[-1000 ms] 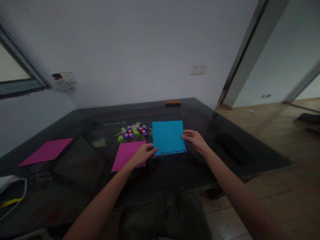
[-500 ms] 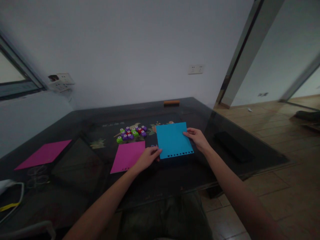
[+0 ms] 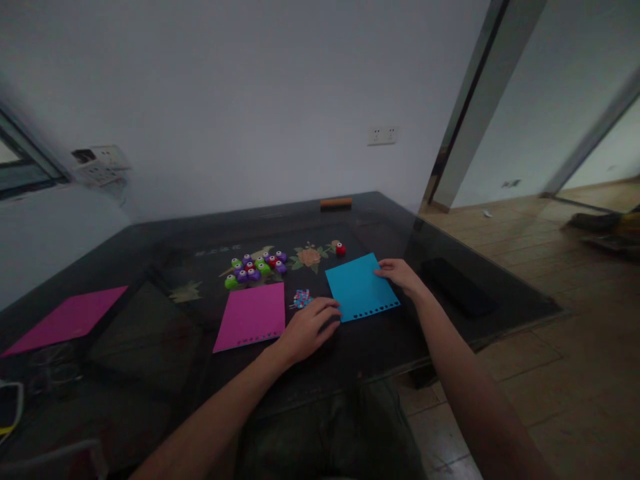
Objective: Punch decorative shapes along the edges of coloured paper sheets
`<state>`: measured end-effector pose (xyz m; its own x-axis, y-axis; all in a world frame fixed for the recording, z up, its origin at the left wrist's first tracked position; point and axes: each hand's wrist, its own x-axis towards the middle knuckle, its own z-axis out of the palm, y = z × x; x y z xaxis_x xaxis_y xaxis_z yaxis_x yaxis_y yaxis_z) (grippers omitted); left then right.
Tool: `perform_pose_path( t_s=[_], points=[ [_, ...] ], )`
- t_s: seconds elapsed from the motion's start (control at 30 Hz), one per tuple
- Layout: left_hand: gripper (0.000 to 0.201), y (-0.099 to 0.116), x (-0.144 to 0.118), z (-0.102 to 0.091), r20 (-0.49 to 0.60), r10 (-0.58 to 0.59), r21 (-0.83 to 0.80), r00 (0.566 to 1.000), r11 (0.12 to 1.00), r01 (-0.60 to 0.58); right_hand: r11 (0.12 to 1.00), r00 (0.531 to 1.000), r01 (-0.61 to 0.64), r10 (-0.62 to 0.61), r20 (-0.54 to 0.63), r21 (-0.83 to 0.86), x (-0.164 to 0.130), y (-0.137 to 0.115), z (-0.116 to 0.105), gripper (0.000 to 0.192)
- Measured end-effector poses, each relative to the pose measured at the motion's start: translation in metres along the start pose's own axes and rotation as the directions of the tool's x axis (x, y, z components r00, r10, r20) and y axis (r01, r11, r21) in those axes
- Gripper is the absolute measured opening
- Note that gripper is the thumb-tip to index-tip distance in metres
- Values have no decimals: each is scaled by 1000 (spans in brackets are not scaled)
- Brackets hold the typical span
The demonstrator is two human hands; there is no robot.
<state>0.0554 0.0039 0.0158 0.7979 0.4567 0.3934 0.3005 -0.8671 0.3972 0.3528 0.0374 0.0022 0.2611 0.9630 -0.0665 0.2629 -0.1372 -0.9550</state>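
A blue sheet of paper [image 3: 363,288] lies tilted on the dark table, with a row of small dark holes along its near edge. At its upper right edge my right hand [image 3: 397,273] is closed, thumb on top, gripping the sheet. My left hand [image 3: 311,328] rests by the sheet's lower left corner, fingers stretched and slightly apart, holding nothing. Just beyond that hand is a little heap of small blue, pink and white bits [image 3: 301,299]. To the left lies a pink sheet of paper [image 3: 254,313] with similar marks along its near edge.
Several green, purple and red eyeball-like toys [image 3: 255,268] cluster behind the pink sheet; a single red one [image 3: 341,249] sits apart. Another pink sheet [image 3: 67,320] is far left. A black oblong object [image 3: 456,287] lies right, a brown bar [image 3: 336,203] at the back edge.
The blue sheet has moved right and lower, turning slightly. My left hand has let go of its corner. The small heap and the red toy have come into view.
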Motion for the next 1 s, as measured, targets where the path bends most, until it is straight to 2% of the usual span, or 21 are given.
perform_pose_path(
  t_s=[0.27, 0.37, 0.47, 0.63, 0.7, 0.8, 1.0],
  points=[
    [41, -6, -3, 17, 155, -8, 110, 988, 994, -10, 992, 1000, -8, 6, -18, -122, 2, 4, 1, 13],
    [41, -7, -4, 19, 182, -8, 130, 983, 991, -16, 984, 1000, 4, -9, -27, -177, 4, 6, 1, 16],
    [40, -7, -3, 18, 185, -8, 137, 983, 990, -17, 967, 995, 10, -33, -89, -253, 7, 9, 1, 23],
    [41, -6, -2, 17, 178, -14, 137, 984, 991, -11, 887, 965, 75, -180, -192, -457, 10, 9, 0, 31],
    [41, -6, -3, 17, 178, -14, 134, 984, 991, -10, 827, 958, 113, -238, -161, -551, 9, 8, 1, 30],
    [42, -7, -3, 18, 178, -13, 129, 984, 992, -11, 747, 961, 139, -261, -94, -650, 8, 10, 3, 29],
    [44, -8, -2, 19, 199, -27, 141, 980, 990, -1, 712, 964, 167, -262, -37, -683, 10, 16, 3, 34]
  ],
)
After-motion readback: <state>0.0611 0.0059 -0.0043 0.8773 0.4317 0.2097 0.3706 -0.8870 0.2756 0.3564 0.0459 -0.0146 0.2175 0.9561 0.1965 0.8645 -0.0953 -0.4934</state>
